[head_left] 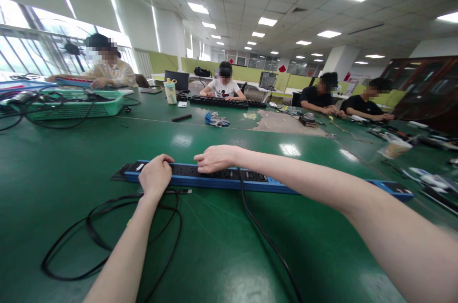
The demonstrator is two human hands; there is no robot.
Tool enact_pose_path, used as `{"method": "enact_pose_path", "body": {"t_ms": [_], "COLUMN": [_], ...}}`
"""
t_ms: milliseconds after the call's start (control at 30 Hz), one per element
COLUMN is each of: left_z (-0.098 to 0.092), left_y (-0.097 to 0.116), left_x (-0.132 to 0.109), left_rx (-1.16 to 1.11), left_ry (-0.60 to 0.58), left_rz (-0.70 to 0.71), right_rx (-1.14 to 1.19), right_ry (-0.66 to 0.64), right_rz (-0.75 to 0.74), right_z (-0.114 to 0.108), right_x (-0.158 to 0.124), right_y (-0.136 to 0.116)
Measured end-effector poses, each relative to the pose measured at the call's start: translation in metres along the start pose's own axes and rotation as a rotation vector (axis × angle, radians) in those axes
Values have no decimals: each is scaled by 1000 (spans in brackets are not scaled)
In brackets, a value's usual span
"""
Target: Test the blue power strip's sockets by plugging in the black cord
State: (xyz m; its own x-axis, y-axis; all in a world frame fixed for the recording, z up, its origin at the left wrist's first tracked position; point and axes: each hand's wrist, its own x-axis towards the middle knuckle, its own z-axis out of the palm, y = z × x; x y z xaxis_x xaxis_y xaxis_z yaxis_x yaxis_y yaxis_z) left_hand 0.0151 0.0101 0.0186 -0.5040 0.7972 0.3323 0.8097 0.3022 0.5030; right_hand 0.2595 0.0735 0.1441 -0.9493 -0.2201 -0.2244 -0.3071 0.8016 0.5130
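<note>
A long blue and black power strip [203, 182] lies across the green table in front of me, its row of sockets facing up. My left hand [156, 174] grips it near its left end, fingers closed over the far edge. Above the sockets, my right hand [216, 159] is closed in a pinch. A black cable [255, 221] runs from beneath that hand down toward the table's near side; its plug end is hidden by the fingers. Beside my left forearm lies a loosely coiled black cable [89, 219], with a small flat connector [185, 192] close to the strip.
At left stands a green basket [77, 105] of cables. Farther back are gloves [216, 120], a short black bar [182, 118] and a cup [171, 91]. Several people sit around the table, one behind another black strip [227, 102]. Cables and a plastic bag [395, 145] clutter the right.
</note>
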Motion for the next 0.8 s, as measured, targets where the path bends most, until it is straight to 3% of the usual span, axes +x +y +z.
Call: {"method": "enact_pose_path", "body": {"t_ms": [800], "left_z": [0], "left_y": [0], "left_x": [2], "left_rx": [11], "left_ry": [-20], "left_rz": [-11], "right_rx": [-12], "right_ry": [-81], "right_rz": [54], "right_z": [-7], "right_x": [14], "right_y": [-10]}}
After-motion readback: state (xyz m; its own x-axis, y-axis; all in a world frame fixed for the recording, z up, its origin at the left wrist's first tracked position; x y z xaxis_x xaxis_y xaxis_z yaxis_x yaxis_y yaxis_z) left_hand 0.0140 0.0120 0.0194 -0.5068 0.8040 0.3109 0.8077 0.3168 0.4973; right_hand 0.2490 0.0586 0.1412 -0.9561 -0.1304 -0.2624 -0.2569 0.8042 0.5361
